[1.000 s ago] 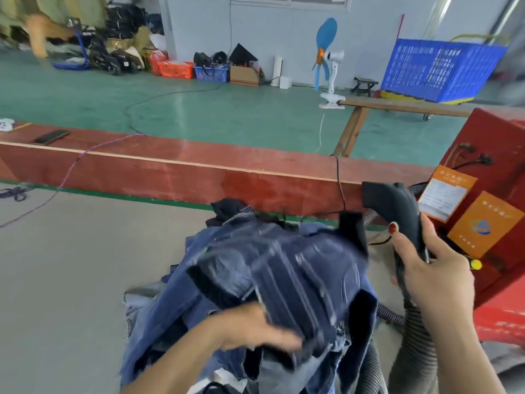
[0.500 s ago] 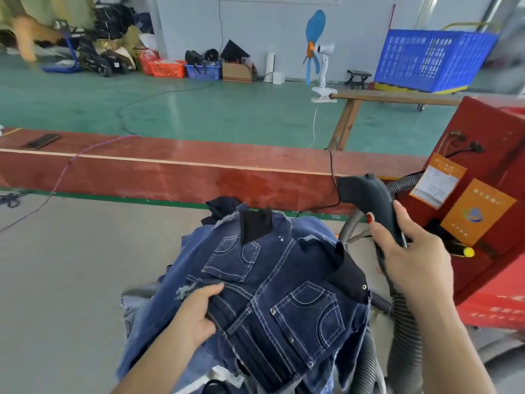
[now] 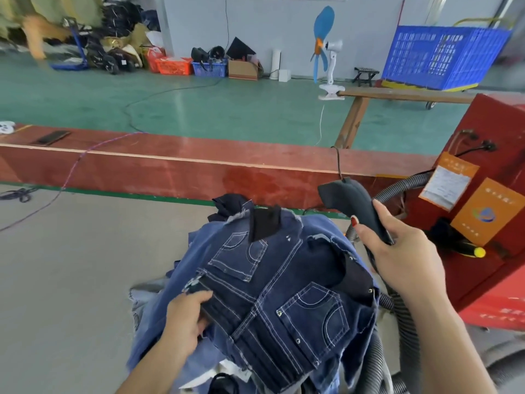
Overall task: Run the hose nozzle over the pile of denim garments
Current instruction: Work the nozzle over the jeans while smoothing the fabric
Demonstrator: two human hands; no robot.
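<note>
While your right hand [image 3: 403,251] grips the black curved hose nozzle [image 3: 349,201] up right of the dark-blue stitched denim pile [image 3: 284,282], your left hand [image 3: 184,317] pinches its near-left edge.

Two bare hands are in view, the left hand [image 3: 186,319] and the right hand [image 3: 403,251]. One black hose nozzle [image 3: 352,206] shows, and one heap of blue denim garments [image 3: 272,297]; how many garments it holds cannot be told. Two patch pockets with white stitching show on top. One big blue plastic crate [image 3: 443,55] stands behind, with one blue-bladed clip fan [image 3: 324,44] and one red machine cabinet [image 3: 483,194] bearing two orange labels.
</note>
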